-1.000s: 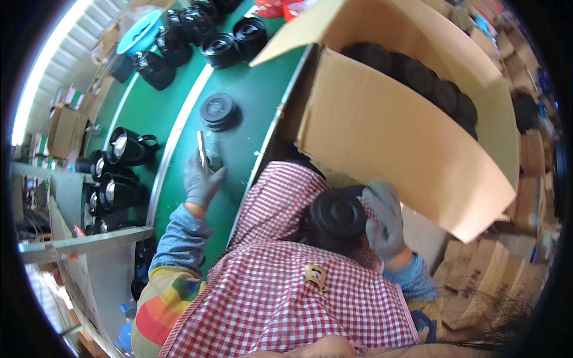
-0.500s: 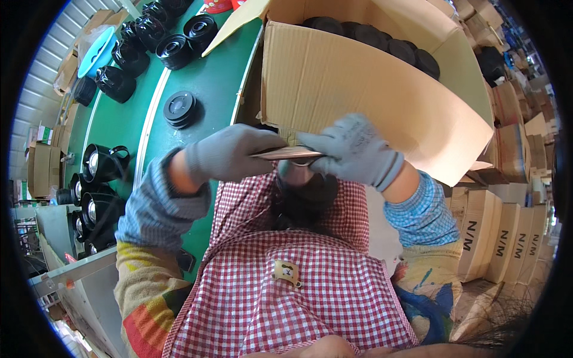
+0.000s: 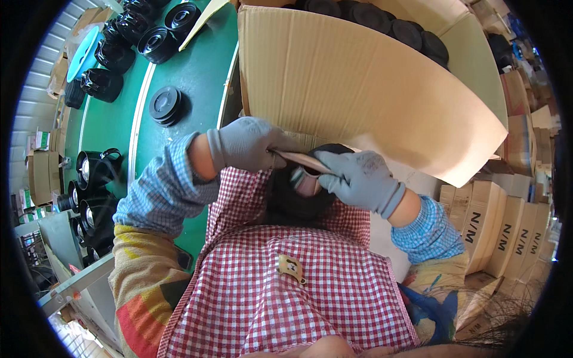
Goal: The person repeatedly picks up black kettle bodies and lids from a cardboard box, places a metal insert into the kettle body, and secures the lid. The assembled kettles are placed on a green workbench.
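Head view shows the left hand (image 3: 248, 143) and right hand (image 3: 358, 179), fingers pinched on a thin flat strip (image 3: 304, 161) over a black round part (image 3: 298, 191) held near the apron (image 3: 286, 292); applying it seems underway, needing steady alignment next.

Black round part (image 3: 298, 197) mostly hidden under both gloved hands' fingers (image 3: 334, 164) and the thin brown sheet (image 3: 304, 160) they pinch. Sheet's far end is lost behind the left hand (image 3: 245, 143). Carton (image 3: 358, 89) contents past the fingertips: only dark tops show.
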A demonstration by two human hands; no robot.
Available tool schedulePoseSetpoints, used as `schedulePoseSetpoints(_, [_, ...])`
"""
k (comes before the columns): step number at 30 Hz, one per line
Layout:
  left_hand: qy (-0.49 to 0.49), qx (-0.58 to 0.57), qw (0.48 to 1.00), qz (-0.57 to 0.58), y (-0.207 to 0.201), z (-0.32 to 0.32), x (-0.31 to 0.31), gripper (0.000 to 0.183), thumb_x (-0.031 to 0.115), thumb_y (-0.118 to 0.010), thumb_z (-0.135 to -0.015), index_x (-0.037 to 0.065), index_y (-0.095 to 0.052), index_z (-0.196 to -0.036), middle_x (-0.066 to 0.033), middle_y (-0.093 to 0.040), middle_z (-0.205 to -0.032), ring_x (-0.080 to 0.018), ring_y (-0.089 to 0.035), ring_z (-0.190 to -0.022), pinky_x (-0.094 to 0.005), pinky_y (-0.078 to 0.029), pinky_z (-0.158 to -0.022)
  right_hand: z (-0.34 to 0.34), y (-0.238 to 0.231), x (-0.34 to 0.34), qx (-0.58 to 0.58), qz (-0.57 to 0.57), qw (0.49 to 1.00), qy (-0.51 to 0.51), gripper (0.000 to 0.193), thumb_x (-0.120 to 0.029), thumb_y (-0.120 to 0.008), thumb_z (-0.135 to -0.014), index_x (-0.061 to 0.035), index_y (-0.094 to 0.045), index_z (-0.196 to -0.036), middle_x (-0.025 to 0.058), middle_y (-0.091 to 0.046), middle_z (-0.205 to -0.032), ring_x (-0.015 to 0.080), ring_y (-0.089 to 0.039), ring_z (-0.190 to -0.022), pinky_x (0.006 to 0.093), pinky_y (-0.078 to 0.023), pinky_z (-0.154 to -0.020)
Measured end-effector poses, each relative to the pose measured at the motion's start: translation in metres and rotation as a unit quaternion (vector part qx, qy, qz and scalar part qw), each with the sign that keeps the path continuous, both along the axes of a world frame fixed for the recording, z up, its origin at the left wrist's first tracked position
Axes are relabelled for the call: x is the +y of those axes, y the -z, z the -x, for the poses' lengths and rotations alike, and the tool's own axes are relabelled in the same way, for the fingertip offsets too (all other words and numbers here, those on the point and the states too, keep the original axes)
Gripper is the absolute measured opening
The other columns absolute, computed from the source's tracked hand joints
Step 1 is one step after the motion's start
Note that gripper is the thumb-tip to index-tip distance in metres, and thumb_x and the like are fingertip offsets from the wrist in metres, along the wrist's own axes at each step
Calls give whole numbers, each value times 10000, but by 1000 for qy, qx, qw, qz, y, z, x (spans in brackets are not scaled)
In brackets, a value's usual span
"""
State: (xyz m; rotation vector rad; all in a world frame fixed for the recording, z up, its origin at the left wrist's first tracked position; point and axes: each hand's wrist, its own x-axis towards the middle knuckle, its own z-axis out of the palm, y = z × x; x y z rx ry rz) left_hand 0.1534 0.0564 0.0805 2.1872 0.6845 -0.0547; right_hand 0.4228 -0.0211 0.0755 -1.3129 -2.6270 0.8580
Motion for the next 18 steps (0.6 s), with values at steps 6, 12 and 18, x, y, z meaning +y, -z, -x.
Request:
schedulePoseSetpoints(6, [-22,-15,1000,-1,3,-4,-7,347,373,-602,-977,85,-732,-1121,-199,-728,-953,-393,-700,-884,-470,-548,-813,-11,-5,32,-8,39,990,-133,553,-498,-550,-989,-84,-602,-1352,205,-694,-1075,373,-677,-989,484,-535,-832])
schedulePoseSetpoints(12, [-102,-126,987,-5,70,-10,5,360,332,-561,-971,24,-701,-849,-189,-677,-742,-394,-663,-711,-475,-524,-693,4,26,13,270,-63,956,-92,708,-611,-398,-1024,-96,-502,-1499,246,-490,-1489,429,-430,-1399,562,-300,-1158])
schedulePoseSetpoints(18, [-16,-37,985,167,81,-78,45,355,356,-586,-935,45,-755,-932,-167,-730,-867,-354,-694,-817,-449,-539,-777,55,-14,-4,295,146,922,-203,857,-676,-376,-1005,14,-446,-1510,239,-530,-1449,372,-554,-1270,513,-334,-1139])
